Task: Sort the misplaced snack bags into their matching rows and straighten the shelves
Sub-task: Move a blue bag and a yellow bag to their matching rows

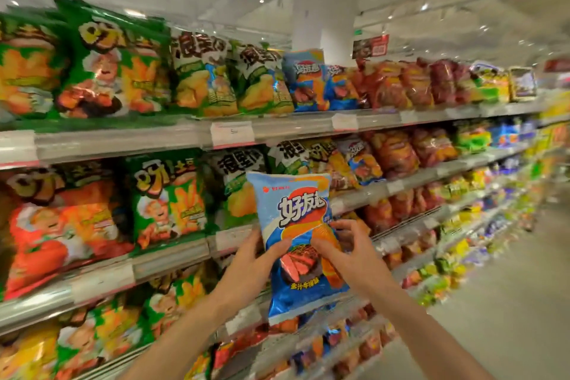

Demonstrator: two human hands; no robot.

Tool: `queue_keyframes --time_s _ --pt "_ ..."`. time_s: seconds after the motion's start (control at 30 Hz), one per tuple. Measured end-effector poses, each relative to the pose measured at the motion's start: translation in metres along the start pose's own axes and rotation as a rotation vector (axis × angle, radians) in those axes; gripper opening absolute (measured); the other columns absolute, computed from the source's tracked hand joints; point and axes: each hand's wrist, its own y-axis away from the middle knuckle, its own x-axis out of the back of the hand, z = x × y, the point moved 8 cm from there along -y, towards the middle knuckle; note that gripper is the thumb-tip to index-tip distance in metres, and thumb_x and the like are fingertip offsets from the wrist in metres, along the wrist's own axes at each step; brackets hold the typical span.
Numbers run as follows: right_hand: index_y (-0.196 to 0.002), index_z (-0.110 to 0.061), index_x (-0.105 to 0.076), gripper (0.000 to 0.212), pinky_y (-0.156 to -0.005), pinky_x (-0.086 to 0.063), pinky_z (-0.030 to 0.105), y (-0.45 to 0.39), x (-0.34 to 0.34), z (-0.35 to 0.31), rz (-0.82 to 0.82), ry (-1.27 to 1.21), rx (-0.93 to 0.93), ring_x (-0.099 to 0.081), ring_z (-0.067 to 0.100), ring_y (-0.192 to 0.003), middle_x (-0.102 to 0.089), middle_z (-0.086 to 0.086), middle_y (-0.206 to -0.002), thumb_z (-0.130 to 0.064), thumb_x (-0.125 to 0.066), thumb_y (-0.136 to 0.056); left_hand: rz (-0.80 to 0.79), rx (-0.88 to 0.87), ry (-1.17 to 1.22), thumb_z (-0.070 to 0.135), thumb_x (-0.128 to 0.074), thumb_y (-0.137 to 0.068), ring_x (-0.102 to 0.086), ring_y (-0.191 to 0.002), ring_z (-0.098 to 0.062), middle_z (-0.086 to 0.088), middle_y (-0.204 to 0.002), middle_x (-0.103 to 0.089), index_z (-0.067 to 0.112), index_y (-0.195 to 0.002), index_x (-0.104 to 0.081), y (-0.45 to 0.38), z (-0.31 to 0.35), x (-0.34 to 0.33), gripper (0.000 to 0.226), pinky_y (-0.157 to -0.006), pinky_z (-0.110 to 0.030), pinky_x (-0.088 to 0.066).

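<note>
Both hands pinch the blue snack bag (296, 244) upright, long axis vertical, in front of the middle shelves: left hand (249, 265) on its left edge, right hand (354, 256) at centre. Matching blue bags (311, 83) sit up & right on the top shelf (308, 125), nearer the right hand.

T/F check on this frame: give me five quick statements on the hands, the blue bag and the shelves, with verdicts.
1. Both hands grip the blue snack bag. True: left hand and right hand each hold it.
2. The bag hangs upside down. False: it is upright, print readable.
3. Matching blue bags stand on the top shelf. True.
4. The bag is already resting on a shelf. False: it is held in front of the shelves.
5. Green bags sit at the top shelf's left end. True.
</note>
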Motion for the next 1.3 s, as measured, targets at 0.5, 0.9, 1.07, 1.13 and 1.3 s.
queue_keyframes --time_s 0.5,0.9,1.07,1.13,1.3 --pt "-0.123 -0.033 -0.049 0.056 -0.085 -0.058 0.043 -0.189 0.109 0.052 -0.043 0.116 -0.036 -0.064 0.015 -0.100 -0.061 -0.004 -0.112 -0.059 -0.072 -0.079 0.072 0.025 -0.052 0.044 -0.067 -0.088 -0.073 -0.094 -0.006 0.018 -0.108 -0.074 0.040 -0.130 -0.053 -0.200 -0.022 -0.092 0.044 -0.085 -0.036 -0.060" --pt "-0.119 -0.029 -0.045 0.051 -0.057 -0.057 0.024 -0.287 0.125 0.073 -0.297 0.027 0.131 -0.066 0.001 -0.071 -0.061 -0.007 -0.093 -0.046 -0.076 -0.082 0.554 -0.022 -0.119 0.024 -0.067 -0.093 -0.069 -0.073 0.005 0.012 -0.097 -0.073 0.032 -0.115 -0.058 -0.239 -0.032 -0.121 0.025 -0.056 -0.013 -0.051" --pt "-0.125 -0.026 -0.046 0.061 -0.089 -0.053 0.034 -0.330 0.137 0.065 -0.240 0.062 0.251 -0.060 0.012 -0.106 -0.058 -0.007 -0.116 -0.062 -0.068 -0.081 0.699 0.007 -0.133 0.035 -0.068 -0.090 -0.073 -0.088 -0.005 0.010 -0.105 -0.075 0.038 -0.118 -0.057 -0.223 -0.028 -0.115 0.029 -0.065 -0.023 -0.057" --pt "-0.130 -0.018 -0.049 0.071 -0.098 -0.048 0.044 -0.355 0.139 0.068 -0.185 0.215 0.291 -0.055 0.021 -0.117 -0.054 -0.003 -0.122 -0.069 -0.059 -0.082 0.748 0.017 -0.167 0.039 -0.068 -0.089 -0.073 -0.093 -0.010 0.011 -0.108 -0.073 0.037 -0.122 -0.056 -0.214 -0.027 -0.109 0.036 -0.067 -0.027 -0.057" --pt "-0.126 -0.005 -0.048 0.079 -0.091 -0.051 0.045 -0.387 0.116 0.094 -0.298 0.443 0.191 -0.062 0.036 -0.108 -0.066 0.015 -0.111 -0.071 -0.053 -0.083 0.809 0.024 -0.204 0.040 -0.067 -0.089 -0.072 -0.089 -0.007 0.007 -0.108 -0.073 0.033 -0.118 -0.058 -0.197 -0.021 -0.100 0.031 -0.070 -0.028 -0.057"
